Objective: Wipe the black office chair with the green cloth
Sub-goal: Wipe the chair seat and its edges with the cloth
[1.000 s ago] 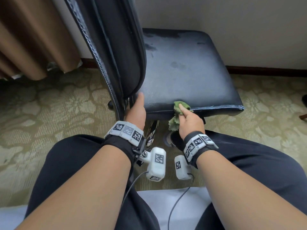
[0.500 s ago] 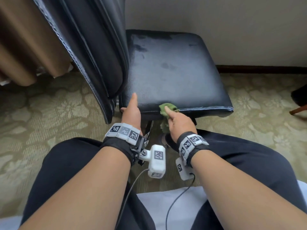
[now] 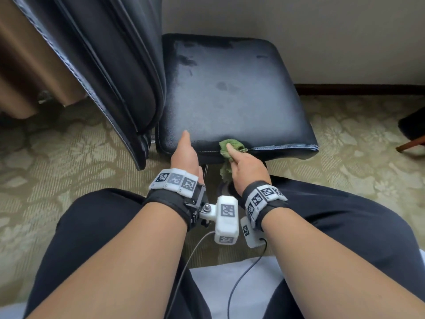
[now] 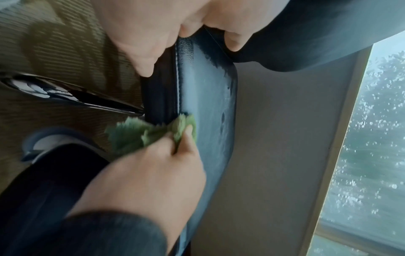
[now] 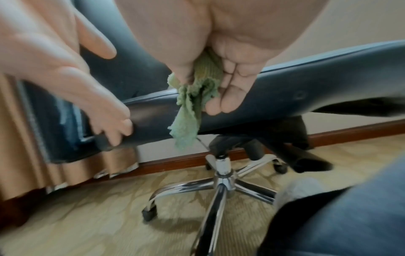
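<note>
The right hand (image 3: 247,168) pinches the green cloth (image 3: 230,147) between thumb and curled fingers, thumb pressing it onto the near edge seam of the black office chair (image 3: 230,93); the cloth's loose tail hangs straight down below the seat. The left hand (image 3: 185,155) grips the same edge beside it, thumb on top, fingers curled under. Since a second ago, the cloth sits at much the same spot on the seam. A chrome base (image 5: 221,181) stands on patterned carpet (image 3: 57,157).
</note>
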### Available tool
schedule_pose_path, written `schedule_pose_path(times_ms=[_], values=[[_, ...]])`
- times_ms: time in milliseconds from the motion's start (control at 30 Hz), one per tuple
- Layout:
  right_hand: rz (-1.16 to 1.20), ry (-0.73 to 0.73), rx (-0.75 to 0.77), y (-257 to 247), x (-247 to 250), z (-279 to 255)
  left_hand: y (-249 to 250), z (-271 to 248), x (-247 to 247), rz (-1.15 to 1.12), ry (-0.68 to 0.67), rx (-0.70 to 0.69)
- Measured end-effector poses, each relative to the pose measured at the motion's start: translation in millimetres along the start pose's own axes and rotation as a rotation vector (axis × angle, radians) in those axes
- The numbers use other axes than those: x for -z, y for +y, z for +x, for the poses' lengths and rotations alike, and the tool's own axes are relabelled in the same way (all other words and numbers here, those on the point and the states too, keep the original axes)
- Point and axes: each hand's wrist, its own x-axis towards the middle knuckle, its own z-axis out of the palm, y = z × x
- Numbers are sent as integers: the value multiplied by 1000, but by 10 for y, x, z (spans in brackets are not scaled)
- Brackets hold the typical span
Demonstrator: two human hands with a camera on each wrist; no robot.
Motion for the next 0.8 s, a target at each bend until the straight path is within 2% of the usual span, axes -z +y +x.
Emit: schedule_pose_path(times_ms=[133, 167, 233, 333, 467, 633, 800], values=[[151, 155, -274, 418, 209, -25, 61, -54, 8, -84, -35, 17], [161, 166, -305, 444, 215, -23, 45, -63, 17, -104, -41, 17], [125, 140, -274, 369, 179, -10, -4, -91, 25, -100, -13, 16], [58, 52, -118, 117, 68, 8, -57, -69, -48, -37, 55, -11], [-30, -24, 19, 24, 16, 19, -153, -78, -238, -2, -34, 59], [-100, -56, 16, 268, 186, 25, -369, -168, -509, -22, -127, 155], [-68, -25, -77, 483, 294, 3, -516, -182, -677, -30, -141, 126]])
